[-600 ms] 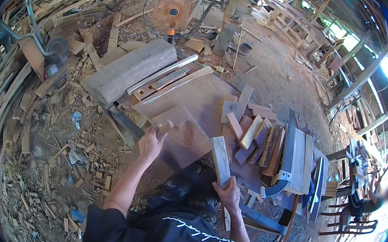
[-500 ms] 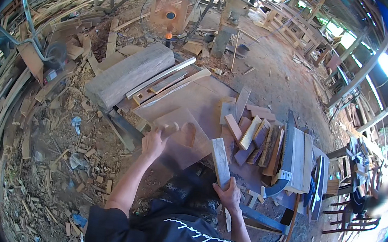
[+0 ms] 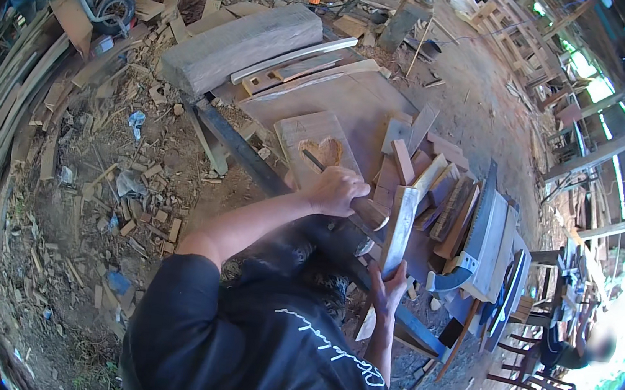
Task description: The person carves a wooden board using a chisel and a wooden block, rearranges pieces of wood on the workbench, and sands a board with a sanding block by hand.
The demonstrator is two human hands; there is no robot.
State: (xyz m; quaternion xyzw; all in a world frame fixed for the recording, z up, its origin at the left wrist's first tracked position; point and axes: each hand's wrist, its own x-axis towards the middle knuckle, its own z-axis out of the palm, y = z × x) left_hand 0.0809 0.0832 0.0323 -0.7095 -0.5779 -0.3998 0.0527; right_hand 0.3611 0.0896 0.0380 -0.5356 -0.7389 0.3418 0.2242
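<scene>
Wooden offcuts litter an open-sided workshop's dirt floor (image 3: pixel 97 193).
Left hand (image 3: pixel 336 190) clenched on a tool beside the heart-carved board (image 3: pixel 318 145); right hand (image 3: pixel 388 284) grasps an upright plank (image 3: pixel 400 228).

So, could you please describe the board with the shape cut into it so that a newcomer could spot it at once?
Start at the big flat wooden sheet in the middle of the yard. On its near edge lies a small rectangular board, just beyond the left hand. Unlike the plain offcuts beside it, it has a heart-shaped hollow.
</scene>
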